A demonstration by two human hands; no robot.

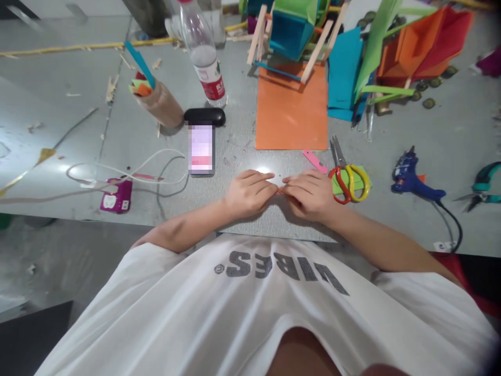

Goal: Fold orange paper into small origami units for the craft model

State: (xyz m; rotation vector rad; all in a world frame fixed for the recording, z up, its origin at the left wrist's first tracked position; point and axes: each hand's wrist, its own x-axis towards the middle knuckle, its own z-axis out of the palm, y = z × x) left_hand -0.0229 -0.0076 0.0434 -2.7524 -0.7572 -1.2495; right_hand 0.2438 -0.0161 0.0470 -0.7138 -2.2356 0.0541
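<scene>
Close together near the table's front edge, my left hand (253,194) and my right hand (310,194) both pinch a small orange piece (280,191). Only a sliver of it shows between the fingertips, so whether it is paper or something else cannot be made out. Scissors (348,184) with one red and one yellow handle lie just right of my right hand, over a piece of green paper (365,175). A pink utility knife (315,162) rests right behind that hand.
Orange paper (291,115) lies ahead under a wooden-stick model (293,31). A blue glue gun (415,175) and pliers (485,188) are at right. Left are a phone (201,149), a bottle (207,73), a paper-filled cup (162,104), a purple charger (116,196) and looping cables.
</scene>
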